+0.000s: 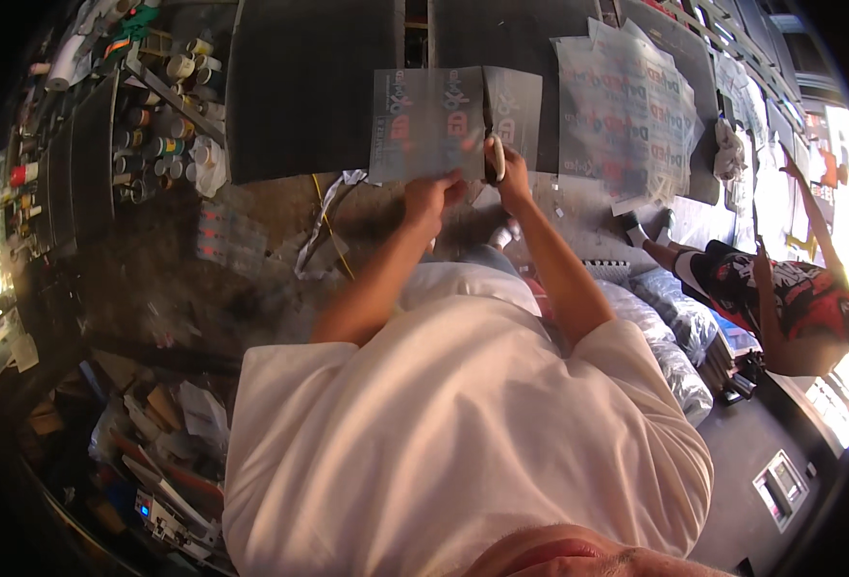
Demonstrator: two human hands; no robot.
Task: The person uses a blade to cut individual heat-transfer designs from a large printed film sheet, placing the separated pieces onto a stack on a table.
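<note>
R hand (pixel 513 181) has its fingers curled round the pale handles of the scissors (pixel 497 162), grip closed; dark blades point away from the body, up along the printed translucent sheet (pixel 429 125). Can't tell how far apart the blades are. L hand (pixel 426 200) is at the sheet's near edge, just L of the scissors, fingers bent in; blurred, so can't tell if they pinch the sheet or only touch it.

Sheet sits in front of the body, spanning the gap btwn L tabletop (pixel 299 106) & R tabletop (pixel 501 29), both dark; its near edge is abt level w/ theirs. Strip R of the blades lies at a slight angle to the rest; can't tell if it's cut thru.

Room: dark surface shows wide to L of the sheet & beyond its far edge. On R only a narrow band btwn it and the stack of printed sheets (pixel 626 111), whose edges are uneven, near corner reaching past the R tabletop's near edge.

Further out: cans (pixel 163 146) crowd the far L; yellow cord (pixel 332 231) hangs below the L tabletop's near edge; plastic-wrapped bundles (pixel 670 356) near wearer's R side; co-worker (pixel 780 298) well apart on R, one arm raised.
</note>
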